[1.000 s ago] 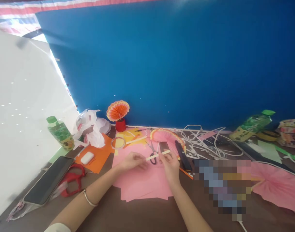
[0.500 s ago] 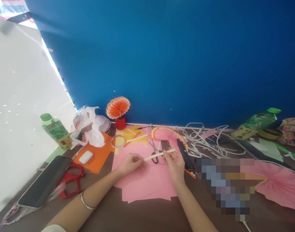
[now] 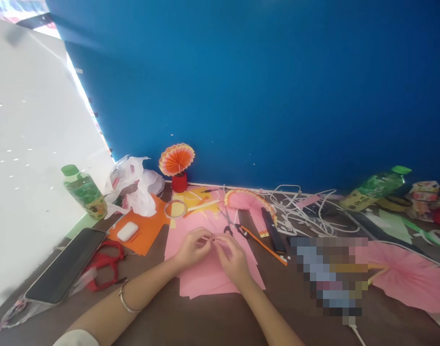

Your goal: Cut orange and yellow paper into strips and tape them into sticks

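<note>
My left hand and my right hand meet over a stack of pink paper. Both are closed, thumbs and fingers pinching at the same spot. Whatever lies between the fingertips is too small and covered to make out. Just beyond my right hand lie scissors with dark handles, blades pointing away. An orange paper strip slants off to their right. Behind them rests a pleated pink paper fan with a yellow and orange edge.
An orange paper rosette stands in a red holder at the wall. At left are a phone, a white case, a plastic bag and a green bottle. White cables tangle at right, near another pink fan.
My hands have come together from either end of a pale narrow strip, my right hand moving left. That strip no longer shows plainly. The orange strip and more of the scissors are uncovered.
</note>
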`<state>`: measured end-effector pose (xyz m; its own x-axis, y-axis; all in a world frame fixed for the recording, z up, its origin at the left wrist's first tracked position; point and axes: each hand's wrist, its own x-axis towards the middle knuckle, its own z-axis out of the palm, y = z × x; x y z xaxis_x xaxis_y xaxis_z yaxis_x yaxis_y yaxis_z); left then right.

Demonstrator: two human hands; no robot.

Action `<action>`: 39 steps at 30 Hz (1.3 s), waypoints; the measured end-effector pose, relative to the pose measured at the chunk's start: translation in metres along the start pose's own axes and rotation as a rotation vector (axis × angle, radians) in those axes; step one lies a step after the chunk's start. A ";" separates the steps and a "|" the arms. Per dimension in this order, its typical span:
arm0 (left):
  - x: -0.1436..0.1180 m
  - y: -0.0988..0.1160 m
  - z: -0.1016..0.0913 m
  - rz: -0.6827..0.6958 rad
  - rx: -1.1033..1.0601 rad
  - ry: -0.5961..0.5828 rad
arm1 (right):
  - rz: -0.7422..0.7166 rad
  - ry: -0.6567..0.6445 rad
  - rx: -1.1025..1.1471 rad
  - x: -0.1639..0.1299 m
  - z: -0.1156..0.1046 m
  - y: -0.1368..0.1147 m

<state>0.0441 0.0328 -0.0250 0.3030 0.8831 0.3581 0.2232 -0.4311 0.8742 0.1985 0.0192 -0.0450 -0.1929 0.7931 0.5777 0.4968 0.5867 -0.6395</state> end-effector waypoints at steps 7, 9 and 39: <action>0.000 0.002 -0.002 0.056 0.077 -0.063 | 0.015 0.040 -0.030 -0.001 0.000 0.005; 0.001 0.002 -0.001 0.067 0.083 -0.062 | 0.018 0.043 -0.040 -0.001 0.000 0.006; 0.003 -0.011 0.004 0.132 0.083 -0.090 | 0.010 0.040 -0.019 0.006 -0.003 0.000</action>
<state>0.0463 0.0397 -0.0345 0.4156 0.7991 0.4344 0.2504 -0.5596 0.7900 0.2001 0.0235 -0.0397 -0.1538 0.7914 0.5916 0.5146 0.5752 -0.6358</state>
